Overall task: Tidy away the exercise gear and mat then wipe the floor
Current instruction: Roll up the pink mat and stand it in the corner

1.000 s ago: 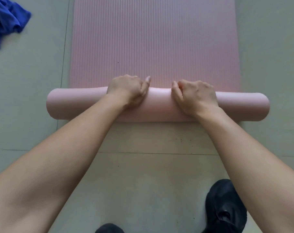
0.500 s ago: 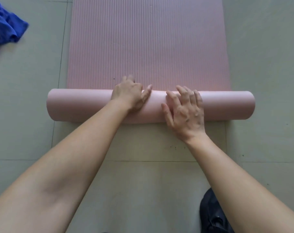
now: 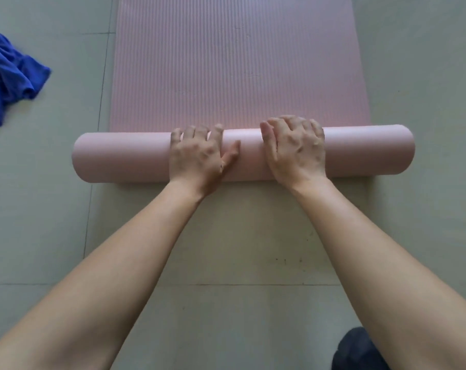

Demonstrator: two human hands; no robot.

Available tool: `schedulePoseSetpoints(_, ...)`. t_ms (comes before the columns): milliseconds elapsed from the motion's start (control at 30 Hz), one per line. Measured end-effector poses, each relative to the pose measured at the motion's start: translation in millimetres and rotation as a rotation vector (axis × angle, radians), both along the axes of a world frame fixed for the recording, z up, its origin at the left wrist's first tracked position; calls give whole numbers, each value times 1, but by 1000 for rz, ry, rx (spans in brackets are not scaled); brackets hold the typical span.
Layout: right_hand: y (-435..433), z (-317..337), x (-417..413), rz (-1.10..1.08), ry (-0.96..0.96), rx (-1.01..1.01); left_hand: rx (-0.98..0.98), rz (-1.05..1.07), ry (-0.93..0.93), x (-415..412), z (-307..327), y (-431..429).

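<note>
Tiled floor [image 3: 39, 222] is bearing a likely light, springy yoga mat [image 3: 239, 62]; left hand [image 3: 199, 158] and right hand [image 3: 297, 150], fingers spread, are pressing its roll [image 3: 119, 156] mid-span.

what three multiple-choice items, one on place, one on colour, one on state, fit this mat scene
1. Next to the yoga mat, the blue cloth lies: A on it; B on the floor to its left; C under it.
2. The yoga mat is: A pink; B green; C black.
3. The yoga mat is: A all flat; B partly rolled; C fully rolled.
B: the blue cloth sits apart on the floor. A: its surface is plainly pink. B: the left hand and right hand press on a roll, with flat mat beyond.
</note>
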State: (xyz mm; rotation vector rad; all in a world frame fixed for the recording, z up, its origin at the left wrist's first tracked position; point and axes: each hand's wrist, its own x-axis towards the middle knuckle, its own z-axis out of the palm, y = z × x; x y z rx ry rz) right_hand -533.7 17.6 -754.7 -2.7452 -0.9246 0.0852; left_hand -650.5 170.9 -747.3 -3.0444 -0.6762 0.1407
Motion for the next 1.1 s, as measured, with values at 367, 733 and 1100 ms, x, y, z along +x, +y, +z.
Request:
schedulePoseSetpoints(367,-50,-10,-65,91,-156,32,-198,-73,258,0,16,7)
schedulePoseSetpoints(733,15,5,-7,-152,-83,101,-128,-5,74,-8,0,-5)
schedulePoseSetpoints(1100,-34,-3,-40,20,-211,114,-173,-5,216,44,18,23)
